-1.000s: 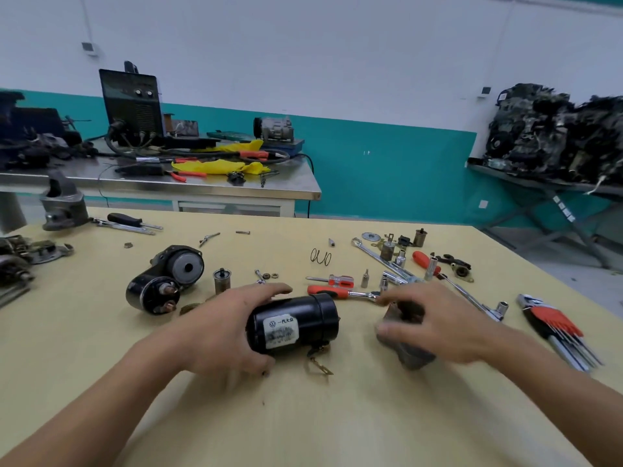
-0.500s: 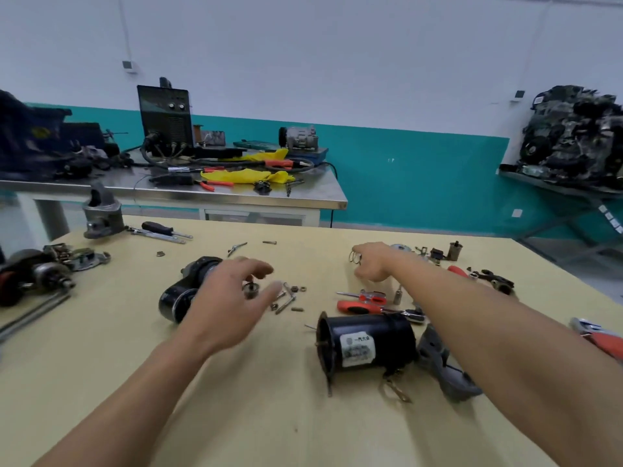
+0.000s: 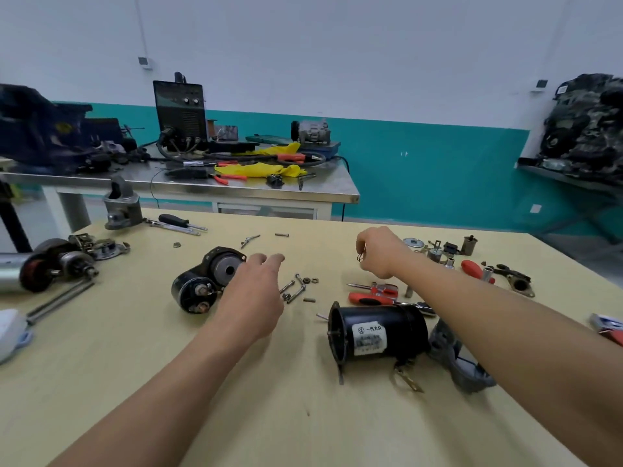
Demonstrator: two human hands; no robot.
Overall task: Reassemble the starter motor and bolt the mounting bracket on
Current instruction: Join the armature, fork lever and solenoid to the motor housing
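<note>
Left hand (image 3: 256,294) relaxed, fingers straight, holding nothing, above surface (image 3: 135,382) just beside solenoid housing (image 3: 205,281). Right hand (image 3: 381,251) farther back, fingers curled, pinching wire spring (image 3: 360,257). Black motor body (image 3: 381,332) lying on side, right of centre. Grey bracket (image 3: 462,365) just beside it, under right forearm. Loose bolts (image 3: 296,288) between hands.

One head-worn wide-angle view, close over the workbench (image 3: 286,382), forward and down toward the wall (image 3: 337,45)
</note>
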